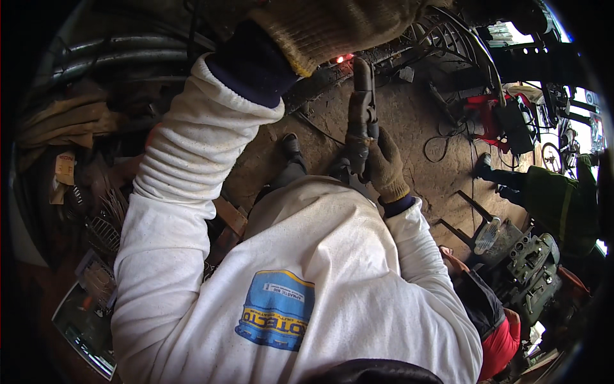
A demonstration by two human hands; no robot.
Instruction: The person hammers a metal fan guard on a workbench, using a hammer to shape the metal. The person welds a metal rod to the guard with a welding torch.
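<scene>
My right hand [385, 168], in a brown knit glove, is closed round the lower part of a long dark tool [360, 105] with a rounded tip. The tool stands roughly upright in the picture, in front of my body; its exact kind is not clear. Raised close to the camera at the top is my left hand [345, 29], in the same sort of glove, with its fingers hidden or cut off by the edge. Just below that glove, a small red glow [343, 58] shows on a dark metal piece [326, 80].
A person in a green top [553, 205] stands at the right. A red object [486, 118] and loose black cable [436, 148] lie on the brown floor [425, 109]. Grey machinery [532, 269] and red-and-black clothing [502, 339] are lower right; brown cloth [67, 118] and scrap crowd the left.
</scene>
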